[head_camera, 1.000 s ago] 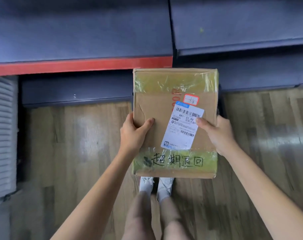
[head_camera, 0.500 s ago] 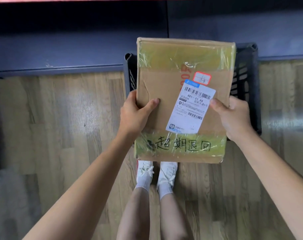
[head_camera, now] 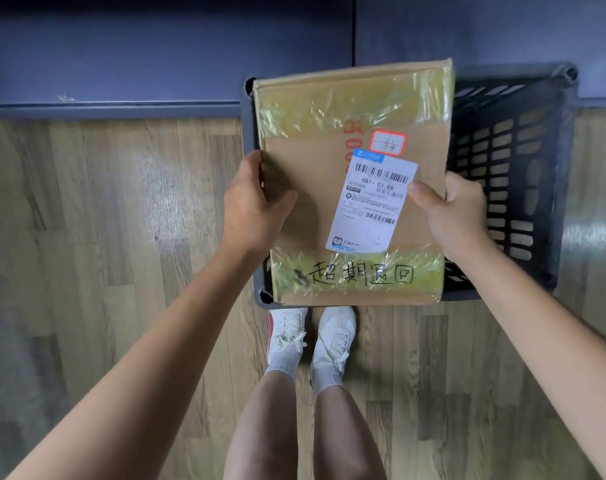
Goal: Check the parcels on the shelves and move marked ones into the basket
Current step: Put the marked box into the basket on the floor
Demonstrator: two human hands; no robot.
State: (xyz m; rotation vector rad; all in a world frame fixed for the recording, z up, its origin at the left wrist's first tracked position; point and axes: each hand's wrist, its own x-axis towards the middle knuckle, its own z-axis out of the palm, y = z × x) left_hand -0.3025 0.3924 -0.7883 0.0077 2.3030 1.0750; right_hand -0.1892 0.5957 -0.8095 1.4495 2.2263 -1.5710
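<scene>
A brown cardboard parcel [head_camera: 312,174] with yellowish tape bands, a white shipping label, a small red-edged sticker and black handwriting on its near tape band is held flat above a dark slotted plastic basket [head_camera: 509,174] on the floor. My left hand [head_camera: 253,206] grips the parcel's left edge, thumb on top. Gripping the right edge is my right hand [head_camera: 454,216], its thumb on the label. The parcel covers the basket's left part, and the basket's right part shows nothing inside.
The basket stands against the base of a dark blue shelf unit [head_camera: 156,57] across the top of the view. Wood-look floor [head_camera: 104,237] spreads to the left and right. My feet in white shoes [head_camera: 312,337] stand just in front of the basket.
The view has tilted down, so the red shelf edge has left the frame and the whole basket has come into sight under the parcel. Both hands keep the same hold.
</scene>
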